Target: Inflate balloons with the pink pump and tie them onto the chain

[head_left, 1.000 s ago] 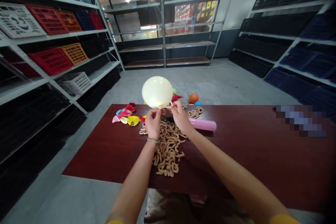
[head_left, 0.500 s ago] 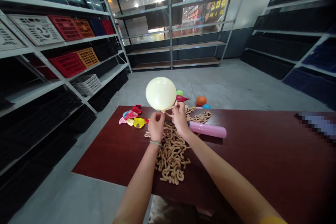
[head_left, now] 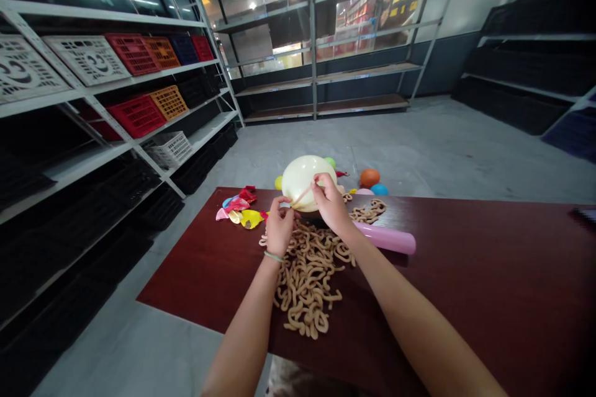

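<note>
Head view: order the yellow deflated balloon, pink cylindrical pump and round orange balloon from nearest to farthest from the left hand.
1. Yellow deflated balloon: on the table, just left of the left hand.
2. Pink cylindrical pump: on the table, to the hand's right.
3. Round orange balloon: on the floor beyond the table.

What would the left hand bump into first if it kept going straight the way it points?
The left hand points forward and slightly up, so it would probably meet the round cream latex balloon first, though depth is hard to judge from this view.
</note>
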Tool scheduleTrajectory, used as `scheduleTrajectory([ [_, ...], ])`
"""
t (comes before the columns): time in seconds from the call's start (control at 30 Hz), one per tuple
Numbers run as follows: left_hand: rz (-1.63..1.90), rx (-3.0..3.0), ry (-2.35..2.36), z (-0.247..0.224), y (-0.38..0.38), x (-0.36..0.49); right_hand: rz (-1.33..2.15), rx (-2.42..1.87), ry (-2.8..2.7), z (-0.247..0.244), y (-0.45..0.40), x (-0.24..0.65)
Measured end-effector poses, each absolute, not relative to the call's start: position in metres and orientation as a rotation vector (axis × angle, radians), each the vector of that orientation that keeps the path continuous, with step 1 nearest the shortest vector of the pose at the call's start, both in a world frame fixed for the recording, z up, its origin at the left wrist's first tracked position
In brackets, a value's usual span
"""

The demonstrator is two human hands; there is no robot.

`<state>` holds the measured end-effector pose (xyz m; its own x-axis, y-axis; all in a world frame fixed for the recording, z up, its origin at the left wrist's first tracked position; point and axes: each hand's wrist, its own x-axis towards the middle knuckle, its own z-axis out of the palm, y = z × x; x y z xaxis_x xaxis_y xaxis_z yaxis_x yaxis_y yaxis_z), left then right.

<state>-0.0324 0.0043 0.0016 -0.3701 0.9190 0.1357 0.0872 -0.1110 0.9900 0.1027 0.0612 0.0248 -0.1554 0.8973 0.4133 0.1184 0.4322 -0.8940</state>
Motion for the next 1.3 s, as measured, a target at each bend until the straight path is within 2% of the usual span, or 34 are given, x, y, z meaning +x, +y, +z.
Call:
scheduleTrajectory([
  [0.3, 1.320, 1.128, 1.212, 0.006, -0.003, -0.024, 0.874, -0.747, -1.774, 0.050, 0.064, 0.135],
  [0.53, 1.138, 1.184, 1.199, 0.007, -0.003, -0.024, 0.941, -0.755, -1.772, 0.049, 0.065, 0.132],
  [0.77, 1.175, 1.197, 1.313, 0.001, -0.001, -0.019, 1.147, -0.744, -1.670, 0.048, 0.063, 0.128],
  [0.9, 1.208, 1.368, 1.444, -0.001, -0.003, -0.016, 1.137, -0.726, -1.737, 0.054, 0.057, 0.126],
  [1.1, 1.258, 1.945, 1.666, -0.009, -0.004, -0.017, 1.101, -0.679, -1.964, 0.070, 0.034, 0.121],
  [1.3, 1.306, 1.819, 1.720, -0.014, -0.003, -0.015, 1.033, -0.525, -2.071, 0.078, 0.030, 0.117],
])
